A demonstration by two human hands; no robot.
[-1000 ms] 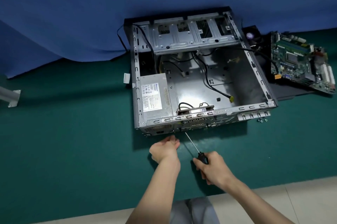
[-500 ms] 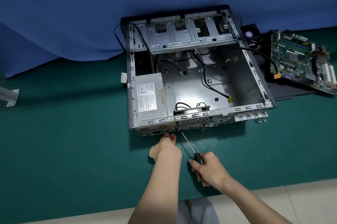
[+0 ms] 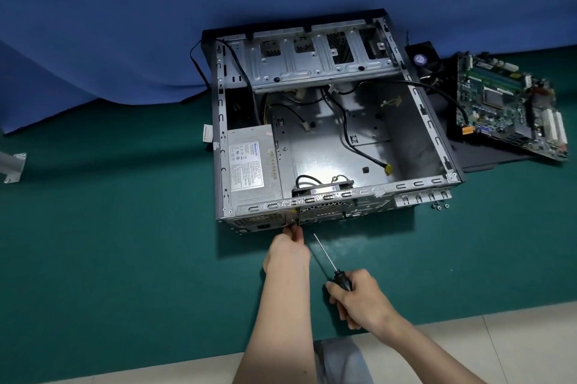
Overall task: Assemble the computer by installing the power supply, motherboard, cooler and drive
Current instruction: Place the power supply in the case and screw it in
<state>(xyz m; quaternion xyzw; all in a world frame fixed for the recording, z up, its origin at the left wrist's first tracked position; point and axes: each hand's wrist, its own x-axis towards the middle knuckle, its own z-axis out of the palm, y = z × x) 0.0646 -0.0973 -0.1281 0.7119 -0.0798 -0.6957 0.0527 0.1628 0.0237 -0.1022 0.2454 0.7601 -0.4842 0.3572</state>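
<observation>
An open metal computer case (image 3: 415, 121) lies on the green mat. The grey power supply (image 3: 251, 165) sits in its near left corner. My left hand (image 3: 287, 249) reaches the case's rear panel just right of the power supply, fingertips pinched together at the panel; whether they pinch a screw I cannot tell. My right hand (image 3: 359, 299) grips the black handle of a screwdriver (image 3: 327, 257), whose thin shaft points up-left toward the same spot, tip short of the panel. The green motherboard (image 3: 512, 109) lies on a black panel to the right of the case.
A black cooler fan (image 3: 421, 55) sits behind the case's far right corner. Several small screws (image 3: 439, 205) lie on the mat by the near right corner. Loose cables run inside the case. A grey metal bracket (image 3: 12, 165) is at the left edge. Blue cloth hangs behind.
My left hand moved forward from the mat up to the case's rear panel. My right hand with the screwdriver stayed near its place, the shaft still aimed at the panel.
</observation>
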